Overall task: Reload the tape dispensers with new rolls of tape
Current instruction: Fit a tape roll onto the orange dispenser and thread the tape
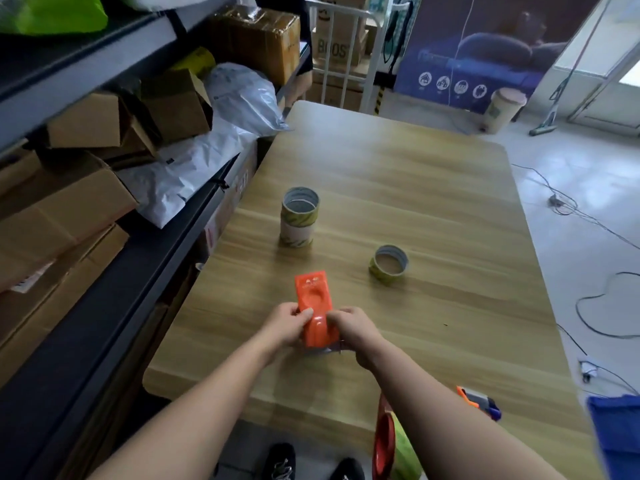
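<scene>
While both hands, left hand [289, 322] and right hand [349, 327], pinch the orange dispenser [313, 311] lying lengthwise away, the single roll [388, 265] sits nearer the right.

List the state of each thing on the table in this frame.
Orange dispenser: gripped by left hand and right hand at its near end.
Stacked rolls: two, upright on table, untouched.
Single roll: flat on table, apart from stack.
Red dispenser: at table's near edge, yellow-green roll against it.
</scene>
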Action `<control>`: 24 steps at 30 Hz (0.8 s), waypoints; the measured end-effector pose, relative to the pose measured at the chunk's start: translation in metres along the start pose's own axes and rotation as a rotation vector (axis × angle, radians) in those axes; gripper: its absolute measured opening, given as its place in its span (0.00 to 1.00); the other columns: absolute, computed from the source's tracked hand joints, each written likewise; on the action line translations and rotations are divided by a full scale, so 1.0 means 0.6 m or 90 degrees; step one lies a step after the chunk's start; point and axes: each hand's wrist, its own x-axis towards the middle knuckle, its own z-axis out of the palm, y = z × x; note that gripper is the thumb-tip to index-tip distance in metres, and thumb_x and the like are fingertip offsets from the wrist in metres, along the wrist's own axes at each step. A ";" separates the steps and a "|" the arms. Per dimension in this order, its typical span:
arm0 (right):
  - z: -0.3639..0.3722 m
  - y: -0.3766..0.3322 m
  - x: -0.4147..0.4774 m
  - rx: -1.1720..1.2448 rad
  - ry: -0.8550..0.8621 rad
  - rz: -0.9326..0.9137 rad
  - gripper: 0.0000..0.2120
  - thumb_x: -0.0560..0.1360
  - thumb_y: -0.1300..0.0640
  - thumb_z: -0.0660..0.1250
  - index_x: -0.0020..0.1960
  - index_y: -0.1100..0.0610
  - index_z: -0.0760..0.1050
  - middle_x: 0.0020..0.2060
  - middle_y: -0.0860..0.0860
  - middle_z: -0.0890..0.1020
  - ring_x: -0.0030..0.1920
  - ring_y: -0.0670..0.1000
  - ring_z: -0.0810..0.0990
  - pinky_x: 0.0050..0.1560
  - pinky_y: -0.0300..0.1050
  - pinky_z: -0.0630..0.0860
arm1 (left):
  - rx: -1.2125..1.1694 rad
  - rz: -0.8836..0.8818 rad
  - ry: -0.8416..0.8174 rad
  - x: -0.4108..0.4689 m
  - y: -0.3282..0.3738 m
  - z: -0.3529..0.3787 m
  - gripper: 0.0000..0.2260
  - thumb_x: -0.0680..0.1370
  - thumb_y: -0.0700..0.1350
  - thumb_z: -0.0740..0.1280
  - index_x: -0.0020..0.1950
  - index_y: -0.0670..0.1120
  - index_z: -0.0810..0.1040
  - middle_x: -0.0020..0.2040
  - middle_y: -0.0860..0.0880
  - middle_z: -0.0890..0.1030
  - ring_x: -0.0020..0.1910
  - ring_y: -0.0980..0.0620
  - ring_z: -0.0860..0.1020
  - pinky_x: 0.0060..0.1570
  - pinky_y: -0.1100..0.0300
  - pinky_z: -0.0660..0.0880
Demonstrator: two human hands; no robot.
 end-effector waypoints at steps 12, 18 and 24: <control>-0.162 -0.013 -0.034 0.169 0.015 -0.119 0.15 0.66 0.48 0.77 0.42 0.59 0.80 0.35 0.59 0.82 0.34 0.57 0.79 0.33 0.45 0.71 | 0.005 0.214 -0.066 -0.020 0.147 0.121 0.11 0.73 0.36 0.61 0.41 0.46 0.82 0.39 0.41 0.83 0.39 0.47 0.79 0.44 0.48 0.78; -0.233 0.004 -0.037 0.240 0.018 -0.058 0.09 0.71 0.54 0.70 0.48 0.58 0.79 0.39 0.57 0.83 0.36 0.56 0.82 0.40 0.47 0.80 | 0.008 0.240 -0.060 -0.006 0.182 0.161 0.10 0.77 0.36 0.65 0.41 0.49 0.82 0.39 0.45 0.82 0.39 0.50 0.78 0.47 0.55 0.75; -0.278 0.037 -0.012 0.322 0.055 0.026 0.12 0.71 0.50 0.70 0.50 0.56 0.78 0.45 0.57 0.83 0.42 0.55 0.82 0.41 0.47 0.79 | 0.062 0.216 0.020 0.040 0.192 0.185 0.12 0.77 0.37 0.63 0.40 0.52 0.80 0.37 0.49 0.80 0.38 0.50 0.77 0.44 0.57 0.74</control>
